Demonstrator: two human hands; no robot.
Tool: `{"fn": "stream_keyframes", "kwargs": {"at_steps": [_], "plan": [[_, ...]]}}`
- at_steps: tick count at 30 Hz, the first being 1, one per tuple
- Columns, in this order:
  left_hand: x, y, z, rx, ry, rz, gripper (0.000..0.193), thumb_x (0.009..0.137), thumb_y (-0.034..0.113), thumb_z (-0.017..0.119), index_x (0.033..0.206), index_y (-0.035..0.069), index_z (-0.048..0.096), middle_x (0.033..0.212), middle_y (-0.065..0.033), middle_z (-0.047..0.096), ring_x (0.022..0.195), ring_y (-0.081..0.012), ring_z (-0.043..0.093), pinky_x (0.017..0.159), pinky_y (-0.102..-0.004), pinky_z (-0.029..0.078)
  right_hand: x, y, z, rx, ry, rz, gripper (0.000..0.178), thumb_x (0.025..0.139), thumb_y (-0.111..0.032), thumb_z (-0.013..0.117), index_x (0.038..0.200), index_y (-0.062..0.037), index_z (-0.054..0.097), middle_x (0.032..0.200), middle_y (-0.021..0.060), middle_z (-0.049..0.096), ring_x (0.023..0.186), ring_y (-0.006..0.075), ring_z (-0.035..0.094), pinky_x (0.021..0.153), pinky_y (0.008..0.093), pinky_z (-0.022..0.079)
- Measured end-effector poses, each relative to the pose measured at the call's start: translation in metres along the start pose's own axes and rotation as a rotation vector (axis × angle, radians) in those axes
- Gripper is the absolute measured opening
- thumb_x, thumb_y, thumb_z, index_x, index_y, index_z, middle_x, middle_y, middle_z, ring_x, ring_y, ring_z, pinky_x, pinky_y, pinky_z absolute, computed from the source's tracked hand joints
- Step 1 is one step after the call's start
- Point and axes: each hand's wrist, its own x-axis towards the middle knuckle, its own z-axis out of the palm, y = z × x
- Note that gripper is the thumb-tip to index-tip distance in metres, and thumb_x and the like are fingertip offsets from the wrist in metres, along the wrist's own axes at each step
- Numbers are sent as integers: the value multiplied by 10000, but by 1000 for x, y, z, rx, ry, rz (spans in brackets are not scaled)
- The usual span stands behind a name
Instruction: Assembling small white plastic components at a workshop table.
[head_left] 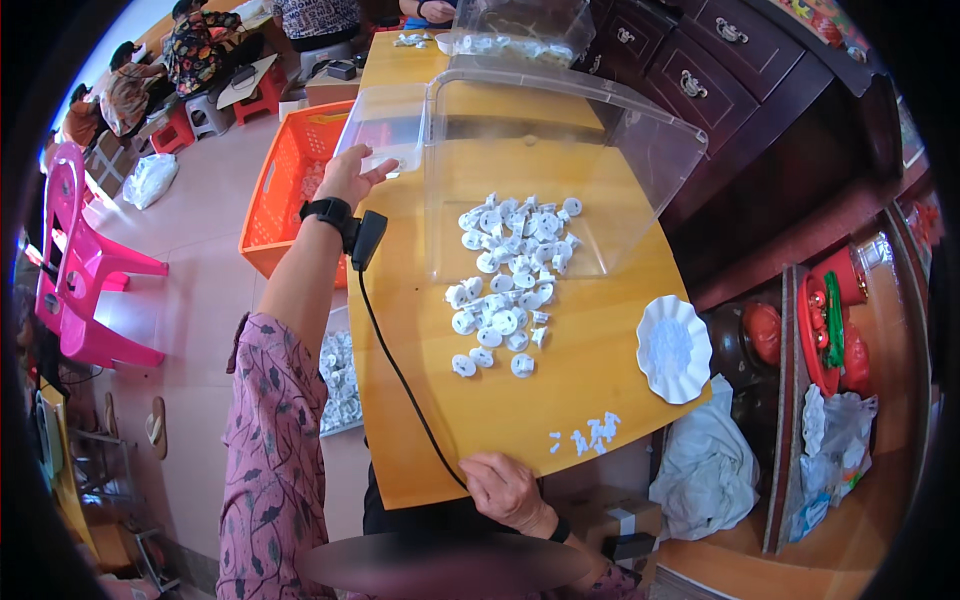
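Note:
A clear plastic box (640, 150) lies tipped on its side on the yellow table (590, 370), its mouth facing me. Many small white plastic parts (508, 280) have spilled from it into a heap that reaches onto the tabletop. My left hand (352, 175) is stretched out with its fingers apart, touching the box's clear lid (385, 125) at the table's left edge. It wears a black wrist device with a cable trailing back to me. My right hand (505, 488) rests curled on the near table edge, holding nothing that I can see.
A white scalloped dish (674, 348) sits near the table's right edge, with a few white bits (592, 434) in front of it. An orange crate (290, 185) and a tray of white parts (340, 380) stand on the floor to the left. Pink chairs and seated people are further left.

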Motion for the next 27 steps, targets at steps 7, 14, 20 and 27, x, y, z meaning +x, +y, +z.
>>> {"fn": "stream_keyframes", "kwargs": {"at_steps": [7,14,20,27], "plan": [[50,-12,4,82,-23,77,485,923,-35,528,1373,-109,364,1405,-218,392,1132,-457,590,840,-468,651,0,2,3,48,30,20,315,753,13,734,1057,-43,677,981,67,656,823,236,680,709,345,568],[68,-19,20,-22,-114,-29,398,933,-37,564,1307,-87,436,1267,-213,521,1103,-405,622,822,-405,637,0,3,2,48,48,53,296,768,-1,749,1054,-46,684,964,72,672,786,232,684,664,333,567],[68,-30,10,-58,-145,1,354,927,-35,594,1249,-96,460,1191,-199,548,1082,-375,639,877,-397,618,-1,2,4,56,67,48,281,775,6,734,1047,-41,684,966,73,679,792,239,687,685,337,570],[5,-3,-1,-40,-226,-96,327,974,63,563,1238,-105,470,1180,-197,562,1054,-331,660,906,-375,604,0,5,4,-32,67,32,241,780,9,700,1017,-32,681,947,87,664,786,246,677,681,350,561]]}}
